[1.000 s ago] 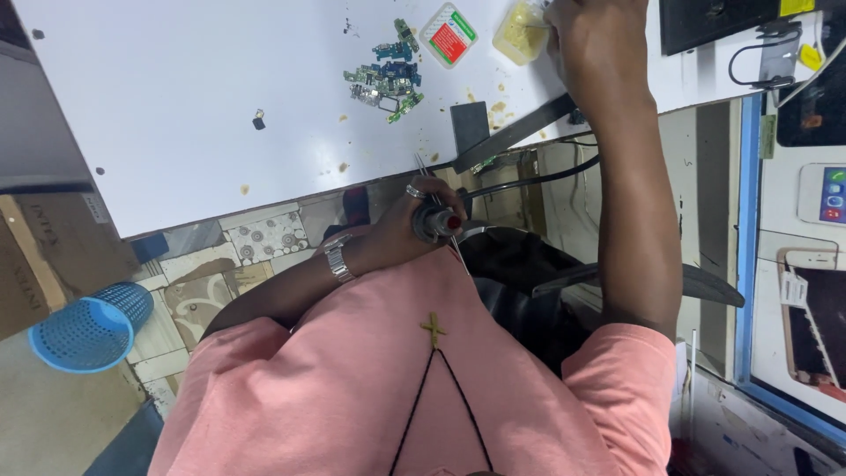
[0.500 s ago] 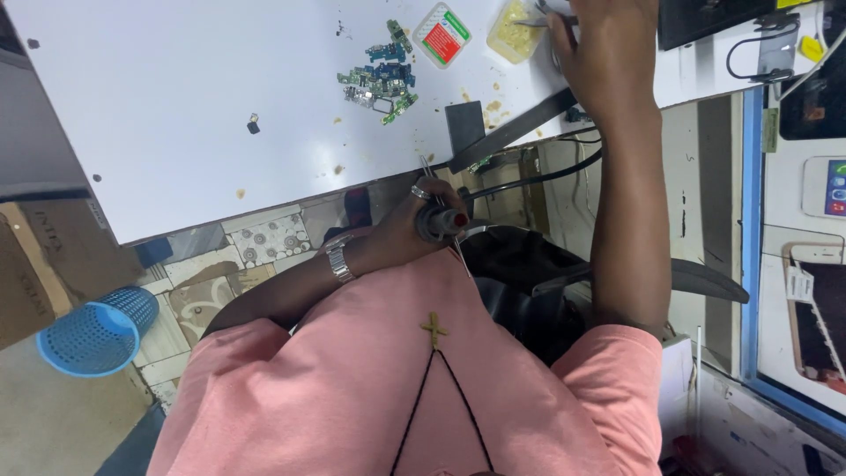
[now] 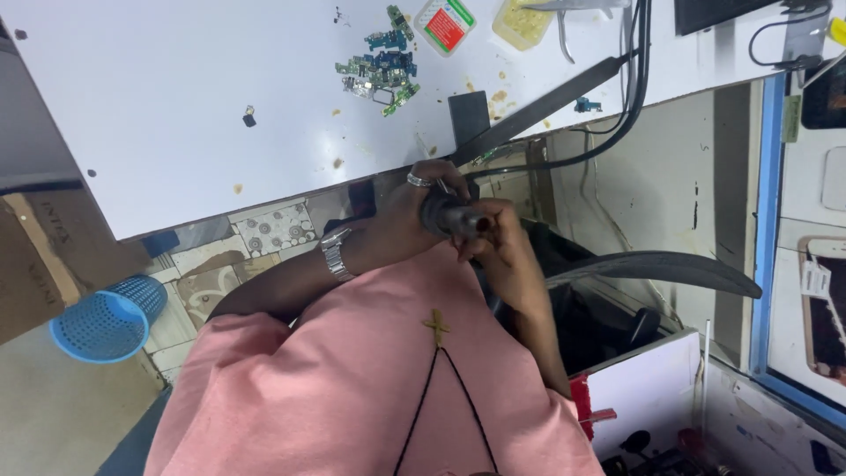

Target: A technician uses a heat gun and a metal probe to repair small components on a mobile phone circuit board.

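Green circuit boards [image 3: 381,70] on white table [image 3: 176,97]; blue basket [image 3: 107,319] on floor.

White desk [image 3: 176,106]; green-blue circuit boards [image 3: 381,70] near its far edge. Pink shirt [image 3: 352,388], blue basket [image 3: 107,319], patterned floor tiles [image 3: 273,227], silver watch [image 3: 332,254], dark handpiece [image 3: 445,214].

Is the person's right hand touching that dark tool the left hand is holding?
Touching. The head view shows the right hand with its fingers closed on the end of the dark tool, while the left hand wraps its other end.

Small square red-and-green labelled packet [image 3: 445,24] on white table [image 3: 176,97], top centre
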